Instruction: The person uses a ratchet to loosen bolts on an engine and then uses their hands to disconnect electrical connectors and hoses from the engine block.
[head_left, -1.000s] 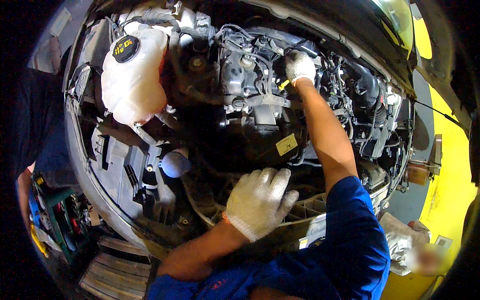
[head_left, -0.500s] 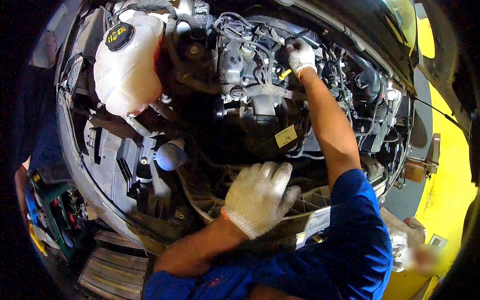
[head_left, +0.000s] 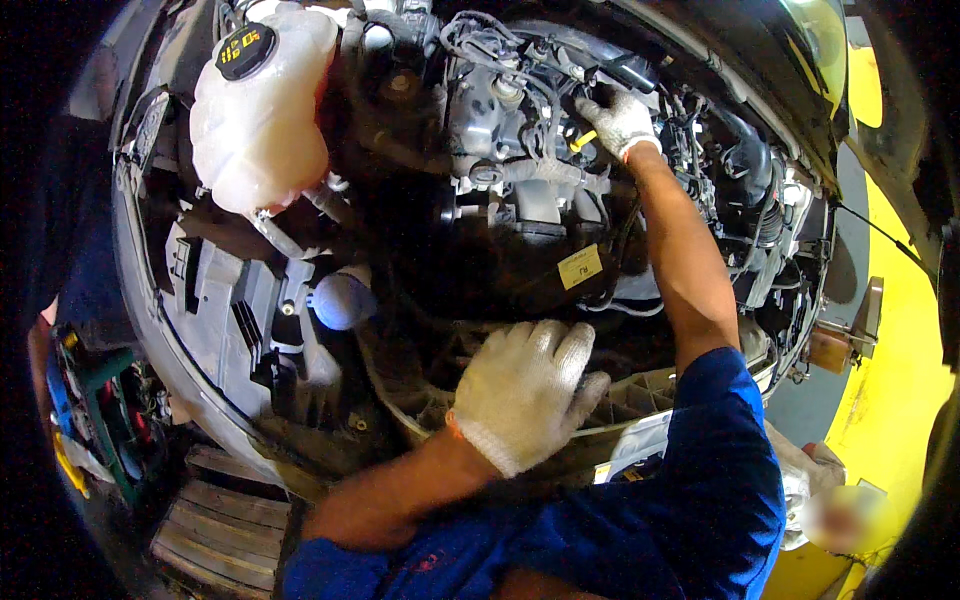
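My left hand (head_left: 527, 390), in a whitish work glove, lies palm down over the ribbed front crosspiece (head_left: 630, 402) of a car's engine bay. Its fingers are stretched out and hold nothing. Farther in, at the top of the engine (head_left: 480, 125), my right hand (head_left: 622, 122) wears a matching glove. Its thumb and fingers curl down among the cables and fittings, and whatever they grip is hidden. Just beside that wrist sticks out a yellow dipstick handle (head_left: 582, 141). A dark cylindrical part (head_left: 628, 73) sits beyond the fingers.
At the left stand a white coolant tank (head_left: 258, 125) with a black cap (head_left: 246, 52) and a blue rounded cap (head_left: 342, 300). The raised hood (head_left: 890, 110) borders the right side. Slatted steps (head_left: 220, 530) and a green tool tray (head_left: 118, 430) lie outside, lower left.
My right hand has moved slightly right and nearer, turning from a fist-like pose so the thumb shows. My left hand stays on the crosspiece. The whole view has shifted a little.
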